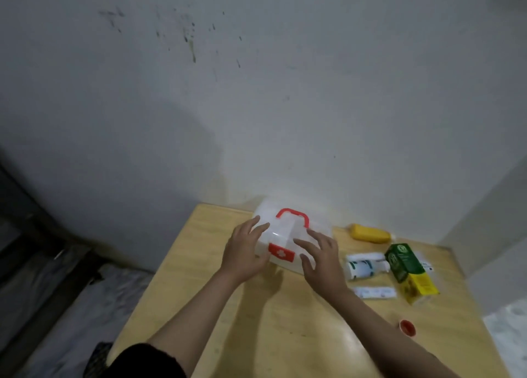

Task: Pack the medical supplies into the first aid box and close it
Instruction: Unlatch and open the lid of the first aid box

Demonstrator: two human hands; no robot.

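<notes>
A translucent white first aid box [288, 229] with a red handle and a red latch stands closed at the back of the wooden table [271, 320]. My left hand [245, 252] rests against the box's left front, fingers spread. My right hand [322, 257] is at its right front, fingers apart; whether it touches the box is unclear. To the right lie a yellow pouch [370, 233], a white bottle with a green label [363, 267], a green and yellow carton [409, 272], a white blister strip [375, 292] and a small red cap [407, 327].
A grey wall rises right behind the table. The table's left edge drops to a dark floor at the lower left. A pale surface shows past the table's right edge.
</notes>
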